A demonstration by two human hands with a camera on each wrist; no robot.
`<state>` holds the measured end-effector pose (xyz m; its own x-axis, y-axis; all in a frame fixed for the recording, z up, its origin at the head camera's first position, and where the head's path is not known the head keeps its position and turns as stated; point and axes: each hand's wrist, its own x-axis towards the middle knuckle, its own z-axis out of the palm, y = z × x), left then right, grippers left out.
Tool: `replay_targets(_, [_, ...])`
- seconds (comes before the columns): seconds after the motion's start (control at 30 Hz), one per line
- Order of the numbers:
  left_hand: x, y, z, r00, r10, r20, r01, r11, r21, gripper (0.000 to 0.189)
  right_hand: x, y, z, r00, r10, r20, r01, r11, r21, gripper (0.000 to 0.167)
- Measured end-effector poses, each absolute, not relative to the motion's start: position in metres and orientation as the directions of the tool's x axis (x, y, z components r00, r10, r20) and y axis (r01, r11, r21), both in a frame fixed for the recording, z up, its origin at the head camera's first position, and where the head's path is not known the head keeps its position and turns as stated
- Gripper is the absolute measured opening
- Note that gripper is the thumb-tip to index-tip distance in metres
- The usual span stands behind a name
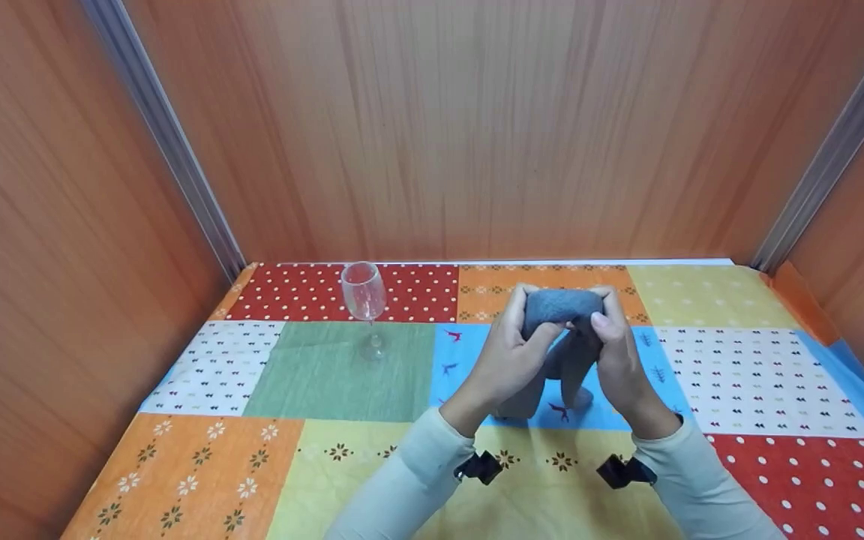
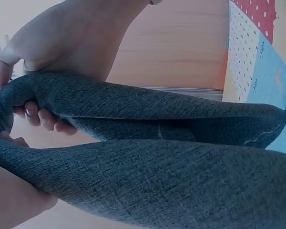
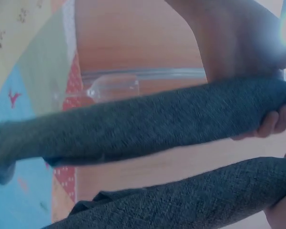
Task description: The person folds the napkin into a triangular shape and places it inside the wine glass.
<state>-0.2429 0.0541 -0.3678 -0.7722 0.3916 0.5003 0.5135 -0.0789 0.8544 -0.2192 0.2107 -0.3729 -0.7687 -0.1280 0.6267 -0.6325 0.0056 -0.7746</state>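
Note:
Both hands hold up a dark grey woven cloth (image 1: pixel 563 304), bent over at the top with its ends hanging toward the table. My left hand (image 1: pixel 505 358) grips its left side, the thumb across the near face. On the opposite side my right hand (image 1: pixel 619 358) grips it the same way, with fingers behind and thumb in front. The left wrist view shows two long thick folds of the cloth (image 2: pixel 181 181) running away from the hands, and a far end reaching down at the tablecloth. In the right wrist view the folds (image 3: pixel 148 124) hang apart with a gap between them.
An upright clear wine glass (image 1: pixel 363 294) stands to the left, toward the back. A patchwork tablecloth (image 1: pixel 342 382) covers the table. Wood-grain panels (image 1: pixel 477 135) close in the back and sides, with metal strips (image 1: pixel 169 142) at the corners.

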Motion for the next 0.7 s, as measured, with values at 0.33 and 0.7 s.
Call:
replay_targets(0.33, [-0.243, 0.052, -0.369, -0.757, 0.409, 0.509, 0.493, -0.154, 0.857, 0.052, -0.220, 0.187, -0.380, -0.736, -0.085, 0.671, -0.672, -0.021, -0.740, 0.026])
replay_targets(0.7, [-0.243, 0.051, -0.366, -0.748, 0.351, 0.563, 0.526, -0.202, 0.826, 0.045, -0.223, 0.184, -0.390, -0.674, -0.095, 0.733, -0.738, 0.049, -0.673, 0.037])
